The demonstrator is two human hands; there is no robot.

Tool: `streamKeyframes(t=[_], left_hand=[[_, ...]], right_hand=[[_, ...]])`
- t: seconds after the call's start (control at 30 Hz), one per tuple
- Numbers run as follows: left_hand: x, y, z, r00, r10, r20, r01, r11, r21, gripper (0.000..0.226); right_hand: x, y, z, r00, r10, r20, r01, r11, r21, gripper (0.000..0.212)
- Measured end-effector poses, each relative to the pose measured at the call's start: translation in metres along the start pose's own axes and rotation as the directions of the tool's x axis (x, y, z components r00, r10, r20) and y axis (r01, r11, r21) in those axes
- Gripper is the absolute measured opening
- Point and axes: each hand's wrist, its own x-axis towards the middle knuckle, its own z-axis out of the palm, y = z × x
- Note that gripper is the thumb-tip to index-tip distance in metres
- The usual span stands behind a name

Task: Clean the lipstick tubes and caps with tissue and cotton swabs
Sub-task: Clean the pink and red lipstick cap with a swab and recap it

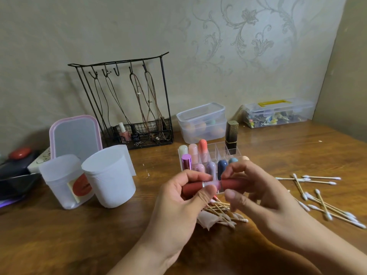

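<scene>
Lipstick tube (191, 189), dull red, held level above the bench (119, 235), just in front of the clear organizer (218, 153). Left hand (184, 203) curls round the tube body, thumb across the silver collar. Right hand (256, 197) pinches the matching red cap (231, 184) between thumb and fingers. Both grips closed on their parts, neither spread.

Tube and cap lie on one line with a pale clear neck between them; my reading is that the two halves are being pulled apart or pushed together, which one I cannot tell. Holding it level and close under the camera suits checking the neck.

Used cotton swabs (220, 211) and a crumpled tissue (206, 220) lie on the bench directly below the hands, likely a discard pile kept within reach. Clean swabs (321, 203) scattered to the right, well apart from the used ones.

Organizer holds several capped lipsticks upright in its compartments; a black-and-gold lipstick (231, 134) stands at its back right. Some compartments look unfilled.

Two white cups (109, 175) to the left, a wire rack (127, 100) against the wall.

Hard to make out:
- The neck is blurred; no smear or residue readable.
- Hands cover the organizer's front row and front wall.
- Cup contents not visible.
- Right fingertips smeared by motion blur.
</scene>
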Motion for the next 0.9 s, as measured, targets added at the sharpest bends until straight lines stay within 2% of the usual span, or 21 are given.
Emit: streamKeyframes(t=[0.07,0.17,0.27,0.33,0.53,0.63,0.7,0.77,0.83,0.9], left_hand=[[0.000,-0.001,-0.001,1.000,0.002,0.002,-0.002,1.000,0.007,0.028],[-0.004,-0.002,0.001,0.996,-0.003,0.088,-0.005,0.997,0.082,0.023],[-0.010,-0.002,0.007,0.979,-0.071,0.191,0.075,0.997,-0.017,0.031],[-0.012,-0.001,0.008,0.975,-0.068,0.213,0.075,0.997,-0.023,0.039],[-0.012,-0.002,0.007,0.975,0.020,0.223,-0.019,1.000,-0.007,0.039],[-0.013,0.004,0.005,0.971,0.086,0.223,-0.108,0.990,0.090,0.046],[-0.010,0.011,0.001,0.981,0.153,0.117,-0.171,0.972,0.159,0.045],[0.001,0.009,-0.011,0.973,0.195,-0.127,-0.174,0.972,0.154,0.035],[0.016,0.002,-0.027,0.920,0.170,-0.353,-0.122,0.981,0.154,0.014],[0.026,-0.004,-0.038,0.900,0.096,-0.425,0.005,0.973,0.230,0.022]], right_hand=[[-0.001,-0.002,0.001,1.000,0.002,0.025,-0.001,1.000,-0.029,0.016],[-0.002,-0.005,0.004,0.999,-0.017,0.037,0.019,0.999,-0.046,0.015],[-0.004,-0.006,0.010,0.997,-0.049,0.053,0.055,0.991,-0.120,0.017],[-0.004,-0.005,0.013,0.996,-0.082,0.038,0.088,0.980,-0.177,0.022],[-0.004,-0.005,0.021,0.989,-0.138,-0.050,0.125,0.970,-0.211,0.030],[0.002,-0.010,0.016,0.990,-0.143,-0.017,0.140,0.981,-0.138,0.019],[0.011,-0.015,0.008,0.985,-0.164,-0.056,0.157,0.981,-0.112,0.016],[0.026,-0.018,-0.002,0.976,-0.152,-0.159,0.135,0.985,-0.111,0.015],[0.050,-0.018,-0.010,0.973,-0.089,-0.214,0.059,0.988,-0.140,0.022],[0.077,-0.019,-0.011,0.986,-0.020,-0.164,-0.023,0.967,-0.256,0.034]])
